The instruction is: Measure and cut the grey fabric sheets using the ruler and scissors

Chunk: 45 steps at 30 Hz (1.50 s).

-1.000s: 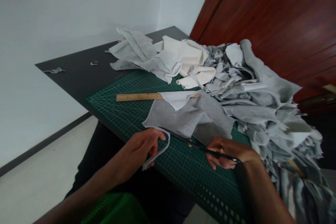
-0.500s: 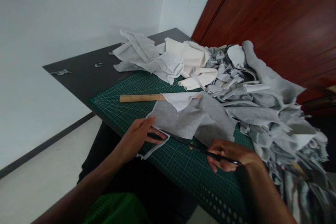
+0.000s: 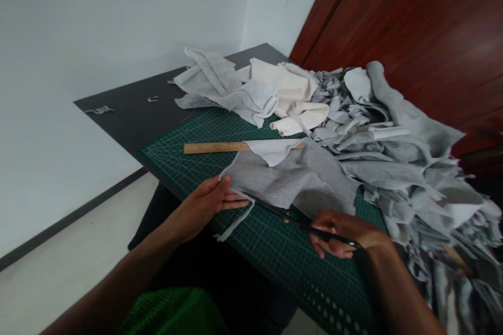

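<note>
A grey fabric piece (image 3: 286,180) lies on the green cutting mat (image 3: 271,248). My left hand (image 3: 206,201) pinches its near left corner, fingers closed on the cloth. A thin cut strip (image 3: 234,220) dangles from that corner over the mat. My right hand (image 3: 341,233) grips black scissors (image 3: 283,213), whose blades run along the fabric's near edge toward the left hand. A white fabric scrap (image 3: 273,149) rests on the grey piece.
A wooden ruler (image 3: 214,147) lies on the mat behind the fabric. A big heap of grey and cream fabric scraps (image 3: 377,136) covers the table's right and back. Small scraps (image 3: 100,110) sit on the dark table (image 3: 129,115) at far left. A wooden door stands at right.
My left hand let the strip hang and moved up to the grey fabric's corner, now pinching it. The scissors and right hand stayed nearly in place.
</note>
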Each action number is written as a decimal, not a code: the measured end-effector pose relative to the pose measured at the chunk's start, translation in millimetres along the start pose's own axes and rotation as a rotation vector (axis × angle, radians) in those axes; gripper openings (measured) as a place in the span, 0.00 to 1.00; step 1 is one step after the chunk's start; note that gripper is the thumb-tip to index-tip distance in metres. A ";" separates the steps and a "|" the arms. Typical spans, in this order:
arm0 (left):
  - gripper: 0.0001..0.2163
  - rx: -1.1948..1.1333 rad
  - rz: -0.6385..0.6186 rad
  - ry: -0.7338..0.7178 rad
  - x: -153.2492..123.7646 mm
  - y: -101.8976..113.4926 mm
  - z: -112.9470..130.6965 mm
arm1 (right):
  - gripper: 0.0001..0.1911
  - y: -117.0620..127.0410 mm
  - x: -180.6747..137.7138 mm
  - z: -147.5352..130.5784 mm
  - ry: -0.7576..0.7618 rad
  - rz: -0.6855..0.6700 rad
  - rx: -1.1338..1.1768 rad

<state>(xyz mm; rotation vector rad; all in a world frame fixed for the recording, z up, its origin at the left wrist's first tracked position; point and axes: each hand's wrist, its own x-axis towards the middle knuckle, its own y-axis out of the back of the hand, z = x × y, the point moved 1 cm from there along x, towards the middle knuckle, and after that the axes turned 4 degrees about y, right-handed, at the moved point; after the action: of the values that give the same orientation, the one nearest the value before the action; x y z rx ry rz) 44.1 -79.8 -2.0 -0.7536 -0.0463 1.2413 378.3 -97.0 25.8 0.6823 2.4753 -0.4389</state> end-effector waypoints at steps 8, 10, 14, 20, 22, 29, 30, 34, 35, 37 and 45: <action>0.22 0.048 -0.044 -0.030 2.4 3.6 -5.1 | 0.31 0.4 3.6 3.7 -0.011 -0.019 0.011; 0.21 0.051 -0.053 -0.035 3.4 4.8 -6.4 | 0.31 0.2 5.0 3.3 -0.014 -0.033 0.005; 0.19 0.042 -0.058 -0.039 3.5 4.3 -6.1 | 0.31 0.2 6.2 3.1 0.022 -0.047 0.012; 0.18 0.022 -0.071 -0.043 1.5 2.1 -3.4 | 0.29 0.0 6.3 5.9 0.021 -0.024 0.028; 0.20 0.015 -0.076 -0.035 1.3 1.9 -2.9 | 0.27 -0.6 6.3 5.7 0.005 -0.019 0.026; 0.21 0.016 -0.054 -0.036 0.6 1.5 -2.4 | 0.31 -0.5 6.5 4.6 0.048 -0.009 -0.016; 0.20 0.018 -0.053 -0.033 0.5 1.4 -2.4 | 0.31 -0.4 6.5 4.8 0.052 -0.008 -0.020; 0.20 0.016 -0.056 -0.031 -0.2 0.7 -1.6 | 0.28 -0.7 6.3 4.6 0.063 -0.011 -0.011; 0.20 0.010 -0.054 -0.034 -0.3 0.5 -1.2 | 0.27 -1.0 6.1 4.4 0.058 -0.013 -0.005; 0.21 0.000 -0.048 -0.039 -0.5 0.0 -0.3 | 0.27 -1.7 5.9 3.9 0.040 -0.005 0.008; 0.20 0.015 -0.048 -0.026 -0.6 0.2 -0.4 | 0.31 -3.2 5.9 3.2 0.009 0.020 0.031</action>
<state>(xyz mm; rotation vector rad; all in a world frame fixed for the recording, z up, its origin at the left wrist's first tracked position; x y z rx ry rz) 43.9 -80.5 -2.1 -0.7194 -0.0753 1.2045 373.4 -98.9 20.5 0.7225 2.4721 -0.4689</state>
